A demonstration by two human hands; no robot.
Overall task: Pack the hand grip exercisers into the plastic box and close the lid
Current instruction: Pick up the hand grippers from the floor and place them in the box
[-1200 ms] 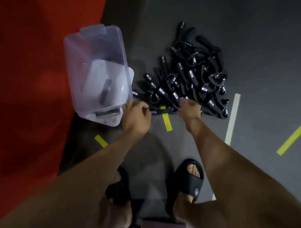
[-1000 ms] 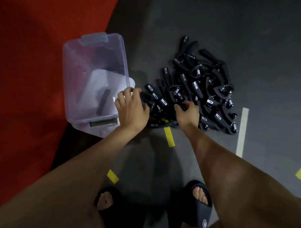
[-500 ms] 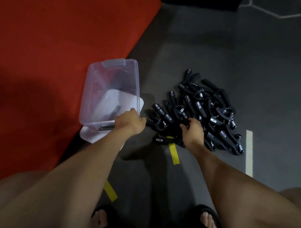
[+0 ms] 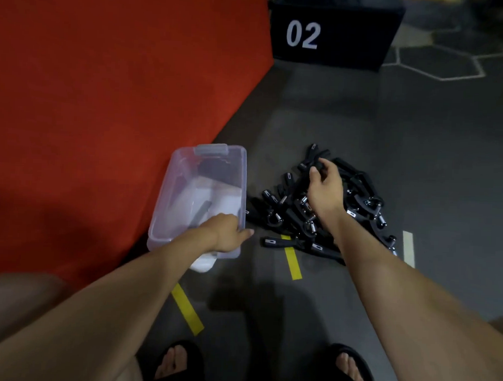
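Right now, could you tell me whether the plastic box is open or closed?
Open: the plastic box has no lid on top, and its inside shows.

Left hand [image 4: 225,232] covers the near right corner of the plastic box [image 4: 170,187], so whether its fingers hold the rim can't be told; the dark item inside the box [image 4: 203,213] is too smeared to identify. Right hand [image 4: 324,190] hides the middle of the exerciser pile [image 4: 364,200], fingertips blurred, grip unclear. Black "02" block [image 4: 330,33] and both sandals [image 4: 178,361] are cut off at the frame edges.
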